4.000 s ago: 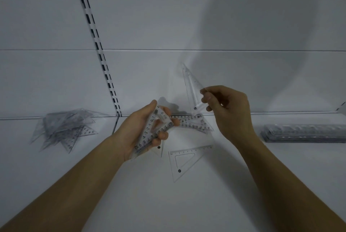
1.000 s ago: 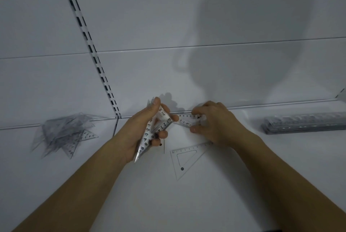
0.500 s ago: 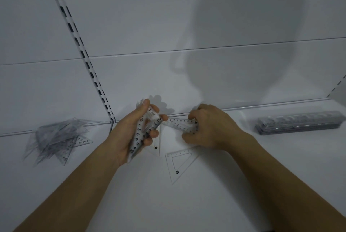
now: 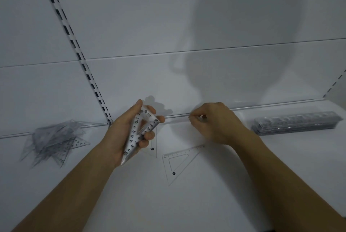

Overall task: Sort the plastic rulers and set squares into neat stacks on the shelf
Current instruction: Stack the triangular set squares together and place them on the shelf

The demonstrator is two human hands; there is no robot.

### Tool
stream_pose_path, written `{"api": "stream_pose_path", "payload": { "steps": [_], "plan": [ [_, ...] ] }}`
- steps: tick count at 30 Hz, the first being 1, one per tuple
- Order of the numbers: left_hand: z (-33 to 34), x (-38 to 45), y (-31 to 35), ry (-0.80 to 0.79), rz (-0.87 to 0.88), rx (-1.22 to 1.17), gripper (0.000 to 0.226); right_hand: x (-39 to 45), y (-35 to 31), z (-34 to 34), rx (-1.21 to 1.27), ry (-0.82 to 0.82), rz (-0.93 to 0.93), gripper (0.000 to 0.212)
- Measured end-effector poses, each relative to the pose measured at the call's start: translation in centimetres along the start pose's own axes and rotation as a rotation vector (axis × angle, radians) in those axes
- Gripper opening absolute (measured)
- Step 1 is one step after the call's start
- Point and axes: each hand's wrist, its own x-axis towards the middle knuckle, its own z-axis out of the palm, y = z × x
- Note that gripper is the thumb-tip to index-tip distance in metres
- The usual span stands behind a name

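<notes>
A person's left hand (image 4: 125, 134) grips a bundle of clear plastic set squares with black numerals (image 4: 139, 132), thumb along the top edge and fingers curled round the lower side, the bundle tilted with its narrow tip pointing down toward the wrist. The right hand (image 4: 215, 122), just right of the bundle, has its fingers curled at the back edge of the white shelf (image 4: 206, 203), pinching something thin and blurred (what it is cannot be told). Below and between the hands, a single clear triangular set square (image 4: 177, 164) lies flat on the shelf, and another (image 4: 154, 143) shows partly behind the bundle. Far left of the bundle sits a loose heap of clear set squares (image 4: 54, 140); far right, a neat stack of clear straight rulers (image 4: 295, 124) rests along the back wall.
</notes>
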Motion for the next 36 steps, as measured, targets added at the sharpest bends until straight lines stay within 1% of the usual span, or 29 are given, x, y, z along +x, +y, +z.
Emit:
{"api": "stream_pose_path", "payload": {
  "steps": [2, 4, 7, 9, 11, 13, 15, 17, 19, 21, 23, 26, 29, 32, 34, 36],
  "plan": [
    [-0.1, 0.1, -0.1, -0.012, -0.006, 0.006, 0.037, 0.3, 0.3, 0.2, 0.032, 0.011, -0.013, 0.031],
    [0.0, 0.1, -0.1, -0.013, -0.002, 0.023, 0.037, 0.4, 0.3, 0.1, 0.074, 0.062, -0.008, 0.029],
    [0.1, 0.0, 0.0, -0.006, 0.0, 0.033, 0.038, 0.5, 0.0, -0.6, 0.151, 0.2, 0.007, 0.024],
    [0.2, -0.1, 0.0, -0.012, -0.012, 0.04, 0.04, 0.7, -0.3, -1.2, 0.333, 0.292, 0.053, 0.022],
    [0.4, -0.3, -0.1, -0.018, -0.042, 0.06, 0.043, 0.6, -0.9, -1.9, 0.622, 0.326, 0.09, 0.016],
    [0.6, -0.4, -0.2, -0.027, -0.078, 0.095, 0.046, 0.3, -1.4, -2.7, 0.881, 0.298, 0.073, 0.004],
    [0.8, -0.5, -0.3, -0.054, -0.115, 0.136, 0.054, 0.0, -1.8, -2.9, 0.979, 0.229, -0.002, 0.005],
    [0.9, -0.6, -0.6, -0.083, -0.155, 0.19, 0.067, -0.3, -2.4, -2.6, 0.981, 0.154, -0.11, 0.007],
    [1.1, -0.8, -0.9, -0.116, -0.182, 0.257, 0.073, -0.5, -3.3, -1.7, 0.965, 0.105, -0.186, 0.01],
    [1.5, -0.9, -1.1, -0.145, -0.202, 0.282, 0.071, -0.6, -4.1, -0.6, 0.928, 0.072, -0.201, 0.012],
    [1.5, -0.9, -1.2, -0.142, -0.214, 0.299, 0.071, -0.7, -4.5, 0.4, 0.903, 0.051, -0.169, 0.015],
    [1.3, -0.8, -1.2, -0.134, -0.217, 0.299, 0.074, -0.9, -4.7, 0.9, 0.876, 0.055, -0.151, 0.017],
    [1.2, -0.6, -1.3, -0.175, -0.191, 0.255, 0.075, -0.7, -4.5, 0.6, 0.877, 0.109, -0.223, 0.013],
    [0.9, -0.3, -1.2, -0.147, -0.213, 0.197, 0.074, -0.5, -4.1, 0.0, 0.909, 0.182, -0.276, 0.009],
    [0.9, -0.3, -1.1, -0.138, -0.21, 0.188, 0.075, -0.5, -3.8, -0.2, 0.948, 0.155, -0.31, 0.009],
    [0.8, -0.3, -0.9, -0.13, -0.194, 0.147, 0.077, -0.5, -3.5, 0.1, 0.861, 0.117, -0.354, 0.01]
  ]
}}
